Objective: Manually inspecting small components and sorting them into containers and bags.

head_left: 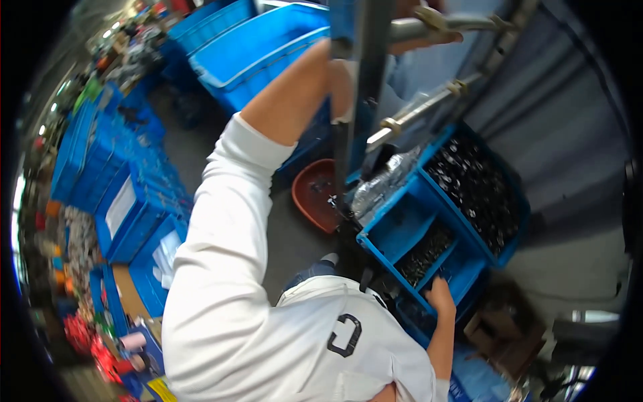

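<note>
My left arm, in a white sleeve, reaches up and forward past an upright metal post (372, 87). Partly hidden behind a metal bar (469, 23), my left hand (429, 41) shows fingers below the bar and skin above it, closed around it. At lower right, my right hand (440, 295) dips into a divided blue bin (395, 231), with its fingers curled down at a front compartment. Whatever its fingertips hold is too small and blurred to make out. Small dark parts (425, 254) fill the compartment beside that hand.
Beyond the divided bin, another blue bin (512, 244) holds many black parts (475, 184). Clear plastic wrapping (385, 184) lies beside them. A red-brown basin (301, 187) sits left of the post. Blue crates (228, 77) stand at the back, with stacked crates (84, 151) at left.
</note>
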Demonstrator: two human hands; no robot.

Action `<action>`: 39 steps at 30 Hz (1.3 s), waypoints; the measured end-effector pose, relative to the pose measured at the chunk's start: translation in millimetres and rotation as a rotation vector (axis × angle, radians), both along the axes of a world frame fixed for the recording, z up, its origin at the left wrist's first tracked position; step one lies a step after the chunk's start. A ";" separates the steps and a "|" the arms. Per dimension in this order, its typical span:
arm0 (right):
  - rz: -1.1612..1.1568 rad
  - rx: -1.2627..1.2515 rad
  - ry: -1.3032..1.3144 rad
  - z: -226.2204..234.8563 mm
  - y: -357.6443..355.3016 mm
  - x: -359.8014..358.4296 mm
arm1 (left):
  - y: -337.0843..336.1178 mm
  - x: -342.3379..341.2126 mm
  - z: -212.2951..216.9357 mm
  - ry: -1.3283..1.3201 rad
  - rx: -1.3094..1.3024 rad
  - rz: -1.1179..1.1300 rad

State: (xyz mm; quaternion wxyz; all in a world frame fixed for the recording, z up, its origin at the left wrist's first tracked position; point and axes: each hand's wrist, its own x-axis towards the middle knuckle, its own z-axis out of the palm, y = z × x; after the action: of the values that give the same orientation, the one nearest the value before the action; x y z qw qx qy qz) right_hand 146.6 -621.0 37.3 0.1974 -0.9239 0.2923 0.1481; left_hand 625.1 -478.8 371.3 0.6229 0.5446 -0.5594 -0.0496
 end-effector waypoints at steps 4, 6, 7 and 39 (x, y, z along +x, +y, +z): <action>-0.002 -0.024 0.026 31.7 14.5 17.2 | 15.6 18.8 -18.4 -0.607 0.063 0.552; -0.008 -0.036 0.023 33.1 13.5 23.9 | 6.3 32.9 -61.3 -0.493 0.148 0.616; -0.033 -0.049 0.040 33.4 14.5 23.4 | 0.3 31.9 -94.3 -0.417 0.182 0.626; -0.847 1.614 -1.000 91.2 -33.6 39.0 | 64.6 5.1 -145.2 -0.524 0.262 0.545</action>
State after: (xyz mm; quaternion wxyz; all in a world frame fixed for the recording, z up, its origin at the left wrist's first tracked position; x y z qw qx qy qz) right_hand 185.6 -654.5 128.5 0.8917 -0.2948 0.2915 -0.1816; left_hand 630.2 -414.2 226.1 0.3747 0.7422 -0.5233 0.1869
